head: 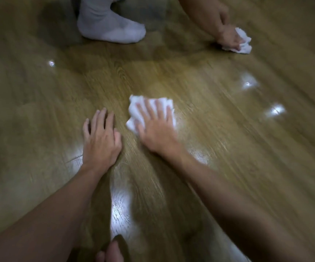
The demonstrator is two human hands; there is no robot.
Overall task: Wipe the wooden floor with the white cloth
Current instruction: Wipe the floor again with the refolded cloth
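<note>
Right hand (pixel 157 127) presses flat on the white cloth (pixel 136 110), fingers straight and spread across it, pinning it to the wooden floor (pixel 228 148). Just left of the cloth, the left hand (pixel 101 141) rests on the boards with fingers spread, holding nothing. Beyond the cloth, toward the top right, another person's hand (pixel 227 35) grips a second crumpled white cloth (pixel 244 41) against the floor. Beyond the cloth to the upper left stands a foot in a white sock (pixel 107 25). Bright glare spots dot the floor around the cloth.
</note>
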